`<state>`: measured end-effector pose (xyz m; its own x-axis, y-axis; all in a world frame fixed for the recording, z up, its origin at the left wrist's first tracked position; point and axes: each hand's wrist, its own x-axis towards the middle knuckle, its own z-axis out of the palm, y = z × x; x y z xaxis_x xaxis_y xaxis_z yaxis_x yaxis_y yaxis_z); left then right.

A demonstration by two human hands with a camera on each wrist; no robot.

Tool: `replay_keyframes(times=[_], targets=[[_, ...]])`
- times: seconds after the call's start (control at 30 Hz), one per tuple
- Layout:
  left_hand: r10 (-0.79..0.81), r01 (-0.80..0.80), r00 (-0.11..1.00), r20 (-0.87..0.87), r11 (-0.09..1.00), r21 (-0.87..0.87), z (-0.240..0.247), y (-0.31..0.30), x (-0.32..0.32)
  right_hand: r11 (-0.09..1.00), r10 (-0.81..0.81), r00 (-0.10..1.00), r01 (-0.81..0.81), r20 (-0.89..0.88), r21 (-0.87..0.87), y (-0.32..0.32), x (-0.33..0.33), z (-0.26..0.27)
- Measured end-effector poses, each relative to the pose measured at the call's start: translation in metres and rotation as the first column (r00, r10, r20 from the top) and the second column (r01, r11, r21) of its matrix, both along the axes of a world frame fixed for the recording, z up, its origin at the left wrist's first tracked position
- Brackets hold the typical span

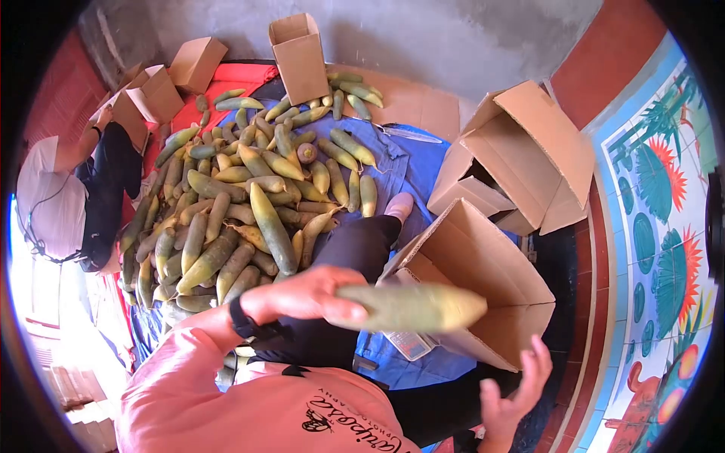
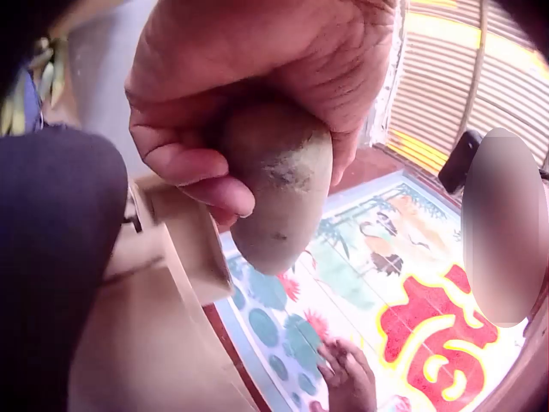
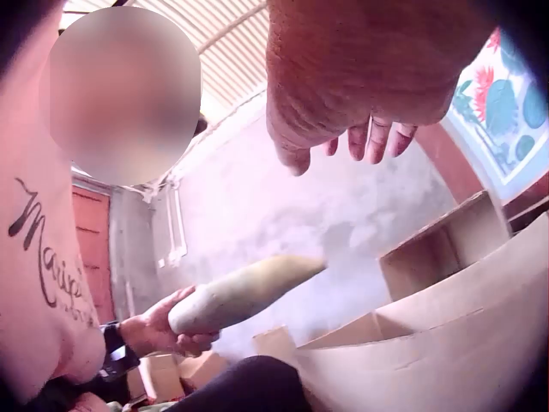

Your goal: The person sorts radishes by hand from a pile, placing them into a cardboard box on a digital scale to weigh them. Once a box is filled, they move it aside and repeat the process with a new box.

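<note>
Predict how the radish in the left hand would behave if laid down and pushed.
The radish is probably stiff: gripped near one end by the left hand, it shows no sag. Its rounded sides suggest it would roll, likely in a curve given the taper.

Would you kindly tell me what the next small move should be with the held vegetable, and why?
I would probably ease the long vegetable into the open cardboard box: the left hand grips it, in the head view it overlaps the box's opening, and the right hand holds nothing.
</note>
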<state>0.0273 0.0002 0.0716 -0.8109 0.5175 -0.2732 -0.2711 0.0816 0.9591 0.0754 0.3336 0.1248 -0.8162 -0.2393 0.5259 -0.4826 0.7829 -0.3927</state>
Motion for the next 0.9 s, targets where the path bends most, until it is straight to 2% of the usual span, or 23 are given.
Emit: replay_keyframes(times=[0.07, 0.1, 0.13, 0.2, 0.33, 0.4, 0.43, 0.47, 0.5, 0.53, 0.57, 0.6, 0.67, 0.7, 0.77, 0.8, 0.87, 0.9], targets=[[-0.203, 0.203, 0.978, -0.045, 0.979, -0.012, -0.011, 0.022, 0.002, 0.980, 0.114, 0.991, -0.124, 0.075, 0.154, -0.012, -0.001, 0.002], [-0.294, 0.293, 0.954, -0.059, 0.956, -0.014, -0.014, 0.031, 0.002, 0.954, 0.141, 0.972, -0.184, 0.188, 0.234, -0.011, -0.001, -0.004], [-0.382, 0.382, 0.921, -0.072, 0.924, -0.016, -0.015, 0.038, 0.002, 0.953, 0.178, 0.911, -0.254, 0.372, 0.166, -0.010, 0.002, -0.007], [-0.426, 0.424, 0.898, -0.108, 0.905, -0.042, -0.018, 0.046, -0.003, 0.981, 0.194, 0.801, -0.170, 0.567, -0.095, -0.010, 0.011, -0.017], [-0.376, 0.376, 0.904, -0.202, 0.926, -0.042, -0.025, 0.055, -0.017, 0.986, 0.167, 0.762, -0.128, 0.626, -0.107, -0.001, 0.015, -0.028], [-0.182, 0.212, 0.965, -0.187, 0.965, 0.153, -0.032, 0.060, -0.027, 0.945, 0.161, 0.673, 0.105, 0.722, -0.309, 0.007, 0.008, -0.024], [-0.147, 0.180, 0.925, -0.351, 0.982, 0.065, -0.023, 0.056, -0.037, 0.919, 0.121, 0.714, 0.182, 0.689, -0.350, 0.003, 0.002, -0.015], [-0.075, 0.081, 0.905, -0.418, 0.997, -0.002, -0.025, 0.056, -0.044, 0.913, 0.101, 0.722, 0.207, 0.685, -0.352, 0.009, -0.007, -0.011], [-0.045, -0.076, 0.774, -0.632, 0.984, -0.163, -0.027, 0.056, -0.051, 0.921, 0.037, 0.752, 0.230, 0.658, -0.314, 0.013, -0.016, -0.004], [-0.067, -0.266, 0.591, -0.804, 0.925, -0.273, -0.032, 0.056, -0.057, 0.887, 0.019, 0.742, 0.297, 0.670, -0.353, 0.020, -0.026, -0.003], [-0.117, -0.361, 0.542, -0.832, 0.862, -0.356, -0.040, 0.059, -0.060, 0.865, -0.001, 0.735, 0.341, 0.679, -0.368, 0.024, -0.038, 0.001], [-0.112, -0.359, 0.548, -0.829, 0.863, -0.354, -0.050, 0.059, -0.061, 0.862, -0.046, 0.696, 0.390, 0.716, -0.324, 0.022, -0.051, 0.011], [-0.280, -0.354, 0.482, -0.830, 0.805, -0.477, -0.064, 0.059, -0.063, 0.887, -0.106, 0.620, 0.412, 0.778, -0.207, 0.040, -0.081, 0.010], [-0.332, -0.350, 0.459, -0.824, 0.785, -0.511, -0.066, 0.059, -0.063, 0.891, -0.105, 0.616, 0.407, 0.781, -0.202, 0.047, -0.096, 0.004], [-0.352, -0.294, 0.516, -0.781, 0.784, -0.547, -0.062, 0.058, -0.064, 0.947, -0.219, 0.543, 0.319, 0.811, 0.042, 0.057, -0.124, -0.016], [-0.376, -0.236, 0.561, -0.738, 0.782, -0.577, -0.061, 0.058, -0.066, 0.951, -0.213, 0.540, 0.307, 0.814, 0.045, 0.058, -0.136, -0.027], [-0.349, -0.268, 0.567, -0.747, 0.779, -0.567, -0.067, 0.061, -0.066, 0.956, -0.294, 0.487, 0.161, 0.822, 0.246, 0.058, -0.160, -0.053], [-0.329, -0.295, 0.524, -0.785, 0.795, -0.530, -0.071, 0.061, -0.066, 0.933, -0.349, 0.446, 0.077, 0.824, 0.353, 0.061, -0.174, -0.070]])
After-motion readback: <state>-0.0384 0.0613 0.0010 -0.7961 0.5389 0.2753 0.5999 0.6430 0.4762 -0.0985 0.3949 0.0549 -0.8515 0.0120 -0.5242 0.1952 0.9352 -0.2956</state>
